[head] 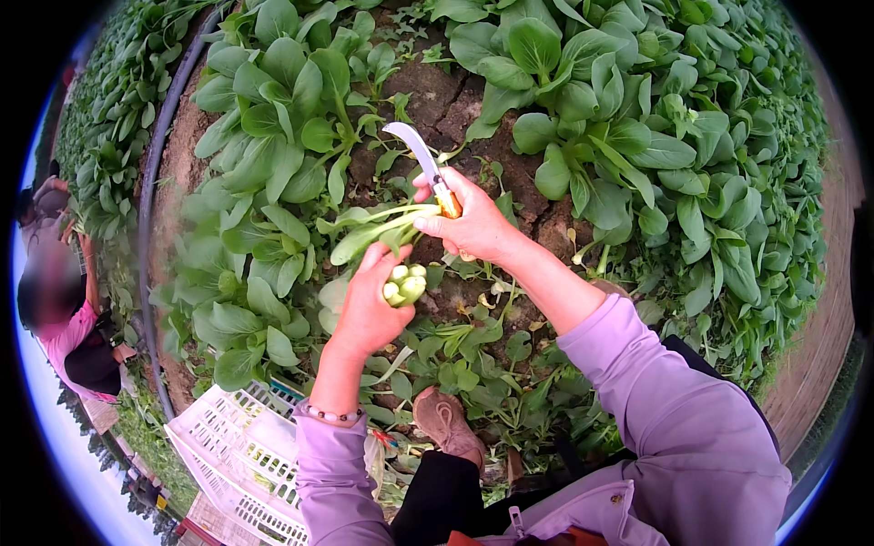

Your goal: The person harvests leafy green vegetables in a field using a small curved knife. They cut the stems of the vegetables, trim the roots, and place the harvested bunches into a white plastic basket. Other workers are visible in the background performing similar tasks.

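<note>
My left hand (374,297) is closed around a bunch of leafy greens, bok choy by the look of it, with the pale cut stem ends (405,285) showing beside my thumb. My right hand (471,215) holds a curved harvesting knife (418,151) by its wood-coloured handle, the blade pointing up and away. The thumb and fingers of that hand also touch long green leaf stalks (382,228) that stretch out just above my left hand. Behind the hands lies cracked brown soil (437,95) between growing plants.
Leafy plants (293,123) grow at the left, with denser ones (614,116) at the right. A white perforated plastic crate (235,454) stands at lower left. A black hose (147,205) runs along the left. Beyond it, a person in pink (75,341) crouches. Loose leaves surround my shoe (447,423).
</note>
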Action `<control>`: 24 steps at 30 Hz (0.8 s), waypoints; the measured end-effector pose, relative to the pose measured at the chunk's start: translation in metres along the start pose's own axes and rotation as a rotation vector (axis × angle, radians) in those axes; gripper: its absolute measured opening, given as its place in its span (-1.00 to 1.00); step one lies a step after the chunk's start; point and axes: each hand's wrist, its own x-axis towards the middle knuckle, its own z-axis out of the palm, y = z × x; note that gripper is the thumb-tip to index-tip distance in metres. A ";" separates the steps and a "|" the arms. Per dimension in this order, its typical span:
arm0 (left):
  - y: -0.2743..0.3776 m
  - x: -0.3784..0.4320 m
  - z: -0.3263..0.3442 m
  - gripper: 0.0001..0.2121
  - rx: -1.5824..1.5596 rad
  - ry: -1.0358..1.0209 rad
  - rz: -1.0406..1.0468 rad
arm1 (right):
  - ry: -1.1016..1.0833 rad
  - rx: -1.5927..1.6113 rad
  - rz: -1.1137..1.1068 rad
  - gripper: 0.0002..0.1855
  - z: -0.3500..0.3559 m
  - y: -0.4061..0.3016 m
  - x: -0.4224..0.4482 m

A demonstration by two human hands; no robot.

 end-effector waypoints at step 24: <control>-0.070 0.128 -0.058 -0.31 0.988 0.073 -0.315 | 0.011 -0.325 0.357 -0.76 0.061 0.049 0.121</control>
